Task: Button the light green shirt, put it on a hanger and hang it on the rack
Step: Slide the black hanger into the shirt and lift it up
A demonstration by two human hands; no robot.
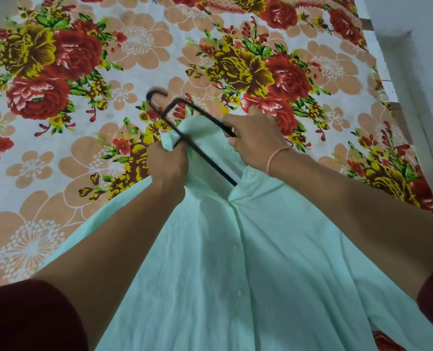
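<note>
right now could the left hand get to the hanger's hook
Probably yes: the hook sticks out bare past the collar, just ahead of the left hand. But that hand grips the shirt collar, so it must let go first.

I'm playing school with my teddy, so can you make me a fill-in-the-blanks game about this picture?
1. The hanger is ____ in colour.
2. The bedsheet is printed with ____.
3. The pink thread circles the ____ wrist.
4. The shirt is light ____.
Missing words: black; flowers; right; green.
</note>
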